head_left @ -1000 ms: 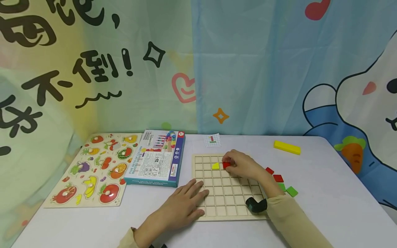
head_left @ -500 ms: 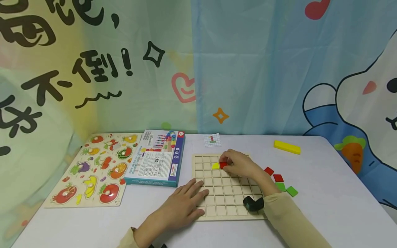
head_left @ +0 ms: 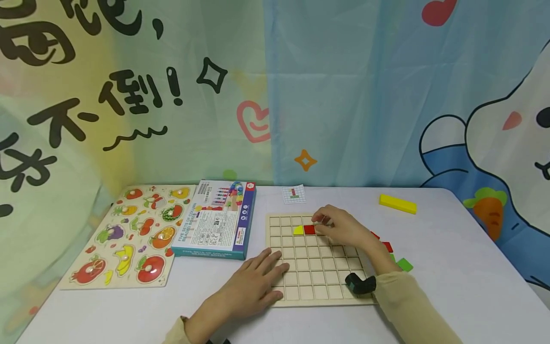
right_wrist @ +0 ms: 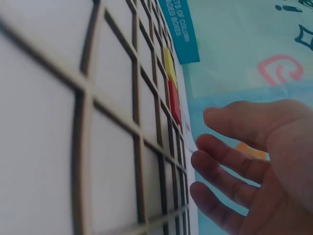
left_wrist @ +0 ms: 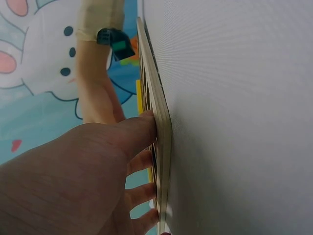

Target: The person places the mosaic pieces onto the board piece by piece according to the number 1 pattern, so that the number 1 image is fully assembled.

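Observation:
A wooden grid board point(head_left: 318, 278) lies on the white table in front of me. In its upper rows a yellow piece point(head_left: 298, 230) with a slanted side sits in one cell, and a red square tile point(head_left: 309, 230) sits in the cell to its right. My right hand point(head_left: 341, 230) hovers just right of the red tile; the right wrist view shows its fingers apart from the tile point(right_wrist: 174, 102) and holding nothing. My left hand point(head_left: 254, 285) rests with spread fingers on the board's left edge, its thumb point(left_wrist: 142, 128) along the edge in the left wrist view.
Loose red and green tiles point(head_left: 405, 264) lie right of the board, partly behind my right forearm. A yellow bar point(head_left: 397, 204) is at the back right. A small pattern card point(head_left: 294, 194) lies behind the board. Leftward are a box point(head_left: 215, 220) and a fruit puzzle point(head_left: 150, 228).
The red tile moved left against the yellow piece and was let go into its cell. My right hand then drew back a little to the right. The left hand stayed put.

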Demonstrator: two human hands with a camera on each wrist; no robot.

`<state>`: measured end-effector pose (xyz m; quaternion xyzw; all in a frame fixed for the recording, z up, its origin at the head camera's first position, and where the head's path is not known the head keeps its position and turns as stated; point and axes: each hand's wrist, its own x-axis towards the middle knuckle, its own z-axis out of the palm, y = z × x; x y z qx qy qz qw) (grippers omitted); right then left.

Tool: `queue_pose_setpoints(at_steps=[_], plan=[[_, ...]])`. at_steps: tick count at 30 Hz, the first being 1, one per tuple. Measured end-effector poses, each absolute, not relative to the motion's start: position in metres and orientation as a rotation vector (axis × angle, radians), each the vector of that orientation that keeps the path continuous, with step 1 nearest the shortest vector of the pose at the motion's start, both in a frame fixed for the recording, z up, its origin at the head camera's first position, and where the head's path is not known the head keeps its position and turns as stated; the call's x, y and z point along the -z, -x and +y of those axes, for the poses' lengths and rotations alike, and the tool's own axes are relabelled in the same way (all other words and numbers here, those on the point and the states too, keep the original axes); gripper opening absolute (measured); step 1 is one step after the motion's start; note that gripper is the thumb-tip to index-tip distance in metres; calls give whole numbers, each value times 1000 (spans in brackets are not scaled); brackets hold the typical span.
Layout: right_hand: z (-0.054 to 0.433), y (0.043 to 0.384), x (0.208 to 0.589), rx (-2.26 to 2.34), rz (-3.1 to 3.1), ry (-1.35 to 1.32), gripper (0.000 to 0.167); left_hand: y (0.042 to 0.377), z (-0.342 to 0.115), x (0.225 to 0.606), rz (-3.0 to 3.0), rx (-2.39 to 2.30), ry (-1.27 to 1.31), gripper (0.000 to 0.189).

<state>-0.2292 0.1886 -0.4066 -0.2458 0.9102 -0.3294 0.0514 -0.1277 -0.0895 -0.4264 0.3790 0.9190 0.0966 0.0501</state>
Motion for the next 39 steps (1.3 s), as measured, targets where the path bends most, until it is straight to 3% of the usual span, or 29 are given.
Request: queue_pose_setpoints(at_steps=[24, 39], plan=[[264, 213, 407, 983, 2886, 493, 21, 128, -91, 427, 2784, -348, -1156, 53], [287, 204, 404, 846, 2918, 446, 20, 128, -92, 427, 2775, -371, -1143, 54]])
